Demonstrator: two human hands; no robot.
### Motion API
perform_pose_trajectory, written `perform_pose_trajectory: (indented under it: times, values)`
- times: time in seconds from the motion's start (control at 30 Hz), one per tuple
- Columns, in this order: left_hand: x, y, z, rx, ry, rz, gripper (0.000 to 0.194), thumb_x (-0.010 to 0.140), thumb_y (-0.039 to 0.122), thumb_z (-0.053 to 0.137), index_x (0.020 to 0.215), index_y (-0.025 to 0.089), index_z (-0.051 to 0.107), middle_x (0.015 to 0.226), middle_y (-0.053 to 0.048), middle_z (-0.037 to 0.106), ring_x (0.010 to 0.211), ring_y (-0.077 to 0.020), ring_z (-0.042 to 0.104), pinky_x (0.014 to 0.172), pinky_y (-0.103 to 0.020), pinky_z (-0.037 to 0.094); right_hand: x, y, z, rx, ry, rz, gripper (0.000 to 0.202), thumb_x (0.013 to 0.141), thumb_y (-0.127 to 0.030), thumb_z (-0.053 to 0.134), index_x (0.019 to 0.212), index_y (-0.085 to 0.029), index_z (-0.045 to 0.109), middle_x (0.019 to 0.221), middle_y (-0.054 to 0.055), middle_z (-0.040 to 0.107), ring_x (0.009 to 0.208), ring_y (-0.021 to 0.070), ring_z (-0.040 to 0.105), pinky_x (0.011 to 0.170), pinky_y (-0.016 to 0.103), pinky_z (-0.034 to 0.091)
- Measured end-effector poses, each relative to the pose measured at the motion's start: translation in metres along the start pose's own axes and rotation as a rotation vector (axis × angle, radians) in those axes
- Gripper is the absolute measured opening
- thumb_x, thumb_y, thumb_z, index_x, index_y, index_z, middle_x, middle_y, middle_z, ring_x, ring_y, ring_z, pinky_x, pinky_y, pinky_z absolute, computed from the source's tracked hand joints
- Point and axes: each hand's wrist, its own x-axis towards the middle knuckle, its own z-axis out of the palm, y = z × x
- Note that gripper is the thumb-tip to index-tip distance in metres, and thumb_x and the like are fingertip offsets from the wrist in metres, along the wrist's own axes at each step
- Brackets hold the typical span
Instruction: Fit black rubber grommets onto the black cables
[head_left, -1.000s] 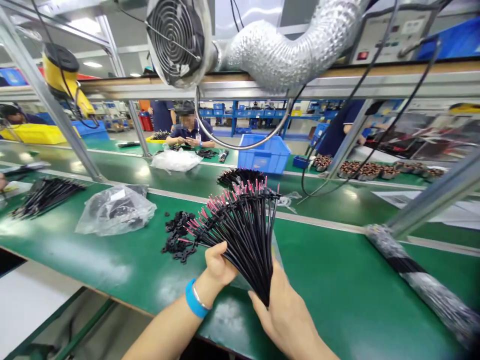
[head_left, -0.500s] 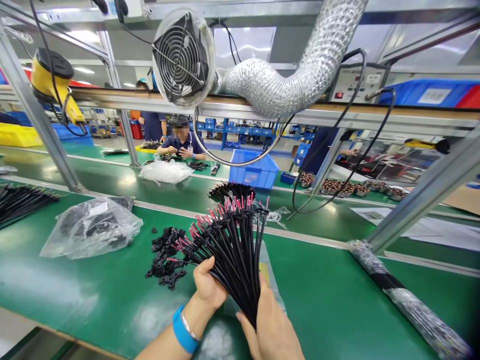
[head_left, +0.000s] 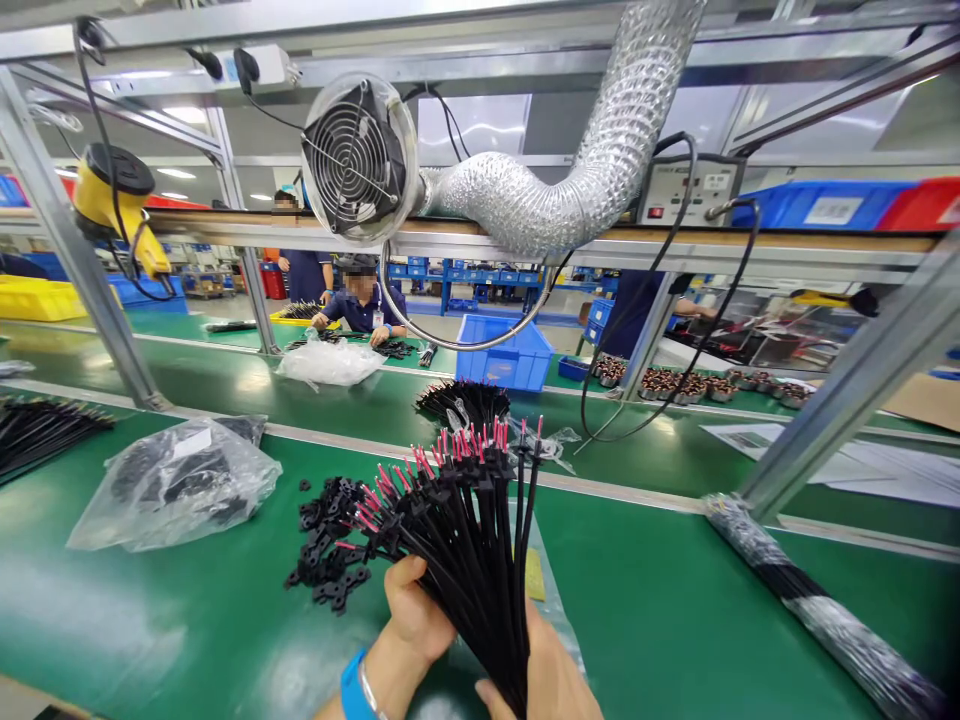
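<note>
A fanned bundle of black cables (head_left: 469, 545) with pink-red wire ends stands up between my two hands. My left hand (head_left: 416, 610), with a blue wristband, is closed around its left side, thumb upward. My right hand (head_left: 551, 665) wraps the lower right of the bundle, and the lower ends are hidden by it and the frame edge. Small black plastic pieces (head_left: 330, 540) lie in a loose pile left of the bundle. Behind the cables, partly covered, is a clear plastic bag (head_left: 559, 610) with a yellow patch.
More black cables (head_left: 461, 400) lie beyond, before a blue bin (head_left: 506, 352). A plastic bag of dark parts (head_left: 180, 480) is at left. A wrapped cable roll (head_left: 817, 600) lies at right by a metal post. A fan (head_left: 356, 160) hangs overhead. A co-worker (head_left: 364, 300) sits opposite.
The view has tilted up a little, so the bench sits lower in the picture. Both hands still hold the cable bundle. The co-worker opposite has moved their hands apart.
</note>
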Motion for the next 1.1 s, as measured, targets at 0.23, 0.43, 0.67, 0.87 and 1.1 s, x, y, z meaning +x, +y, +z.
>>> perform_pose_trajectory:
  times: [0.23,0.43,0.67,0.87,1.1]
  values:
    - [-0.006,-0.020,0.000,-0.002,0.058,-0.105,0.034,0.065,0.034,0.059,0.078,0.011,0.079,0.080,-0.013,0.077,0.089,-0.0363,0.069,0.093,-0.047,0.046,0.068,-0.002,-0.059,0.038,0.149,0.030,0.056,0.086,-0.038,0.055,0.134,-0.015,0.039,0.112,0.017,0.056,0.097,0.0306,0.059,0.077,0.044,0.054]
    - [-0.011,-0.036,-0.006,-0.052,0.038,-0.183,0.033,0.068,0.035,0.058,0.082,0.014,0.079,0.088,-0.013,0.076,0.096,-0.0380,0.066,0.096,-0.050,0.042,0.136,-0.009,-0.078,0.066,0.238,0.119,0.012,0.088,-0.027,0.051,0.087,-0.019,0.060,0.092,0.008,0.054,0.090,0.0240,0.053,0.078,0.040,0.046]
    - [-0.015,-0.039,0.002,-0.056,0.019,-0.260,0.033,0.066,0.034,0.058,0.084,0.016,0.079,0.085,-0.013,0.077,0.099,-0.0391,0.065,0.096,-0.054,0.041,0.139,-0.010,-0.076,0.169,0.156,0.215,0.018,0.090,-0.027,0.047,0.075,-0.019,0.053,0.063,-0.001,0.052,0.054,0.0129,0.047,0.052,0.025,0.038]
    - [-0.015,-0.044,0.001,-0.035,0.115,-0.251,0.027,0.063,0.030,0.059,0.075,0.016,0.079,0.079,-0.012,0.077,0.097,-0.0388,0.066,0.096,-0.053,0.042,0.129,-0.010,-0.068,0.168,0.196,0.228,0.016,0.091,-0.025,0.043,0.076,-0.020,0.047,0.052,-0.006,0.046,0.041,0.0097,0.045,0.044,0.022,0.033]
    - [-0.015,-0.044,-0.001,-0.008,0.125,-0.275,0.028,0.064,0.030,0.058,0.076,0.017,0.079,0.080,-0.012,0.077,0.100,-0.0390,0.065,0.098,-0.053,0.041,0.129,-0.009,-0.065,0.107,0.237,0.202,0.017,0.092,-0.025,0.041,0.075,-0.021,0.046,0.048,-0.008,0.041,0.037,0.0094,0.042,0.042,0.021,0.032]
